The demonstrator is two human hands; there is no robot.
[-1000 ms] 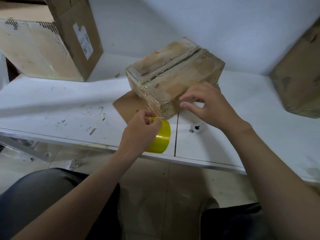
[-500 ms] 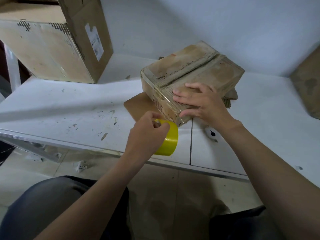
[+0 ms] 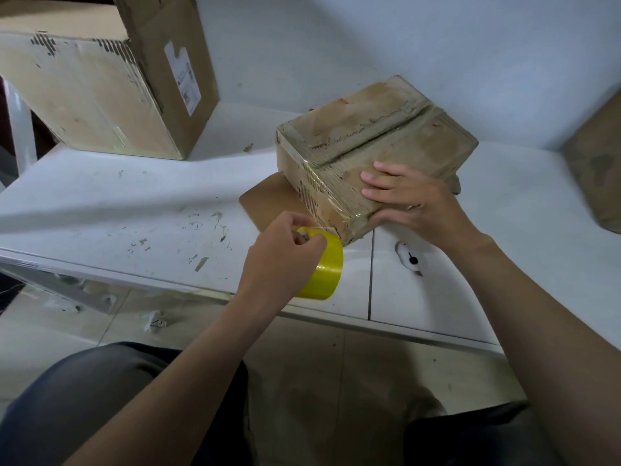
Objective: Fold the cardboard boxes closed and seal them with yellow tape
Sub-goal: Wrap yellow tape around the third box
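Note:
A worn, closed cardboard box (image 3: 379, 129) sits on the white table (image 3: 100, 210), its flaps meeting along a middle seam with glossy tape over the near corner. My right hand (image 3: 408, 201) lies on the box's near end, fingers straight on top and thumb against the side. My left hand (image 3: 282, 260) grips the yellow tape roll (image 3: 326, 269) just in front of the box's near corner, where a thin strip of tape runs from the roll to the box.
A flat brown cardboard sheet (image 3: 265, 200) lies under the box. A large box (image 3: 100, 85) stands at the back left, another cardboard piece (image 3: 594, 163) leans at the right. A small white object (image 3: 410, 258) lies near the table's front edge. My knees are below.
My right hand has gone from hovering at the box's corner to lying flat on its near end. The left hand and the roll stayed at the corner; the camera shifted.

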